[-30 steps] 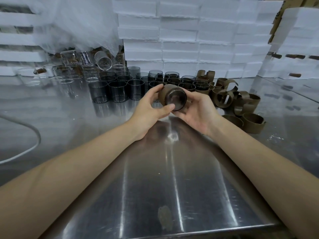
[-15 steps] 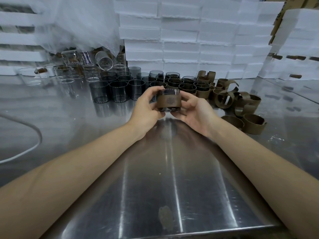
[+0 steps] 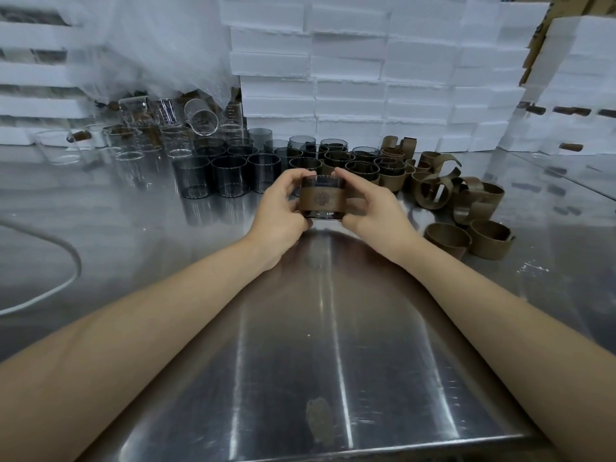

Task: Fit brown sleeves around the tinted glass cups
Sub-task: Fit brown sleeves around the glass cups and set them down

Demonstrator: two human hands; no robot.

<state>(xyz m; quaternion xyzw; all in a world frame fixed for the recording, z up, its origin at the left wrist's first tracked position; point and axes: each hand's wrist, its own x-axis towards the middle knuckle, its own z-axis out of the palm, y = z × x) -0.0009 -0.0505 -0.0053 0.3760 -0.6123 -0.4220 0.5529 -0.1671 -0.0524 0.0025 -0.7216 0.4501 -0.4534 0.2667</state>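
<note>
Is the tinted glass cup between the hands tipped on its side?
No, the left hand and right hand hold the brown-sleeved tinted glass cup upright.

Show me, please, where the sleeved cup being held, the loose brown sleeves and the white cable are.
sleeved cup point(image 3: 321, 199): head view, front of its brown sleeve.
loose brown sleeves point(image 3: 446, 245): head view, outer wall of the nearest one.
white cable point(image 3: 78, 266): head view, its bend on the left.

You have two hands up, your left hand point(image 3: 276, 208) and right hand point(image 3: 376, 211), holding one tinted cup point(image 3: 321, 214) that wears one brown sleeve point(image 3: 321, 199). On the table point(image 3: 333, 328), three bare tinted cups point(image 3: 230, 176) make the front row; the rows behind overlap past exact counting, a dozen at least. Two loose sleeves point(image 3: 448, 238) lie nearest you, with a tangled heap point(image 3: 466, 195) behind them. One white cable point(image 3: 80, 268) lies at your left.
</note>
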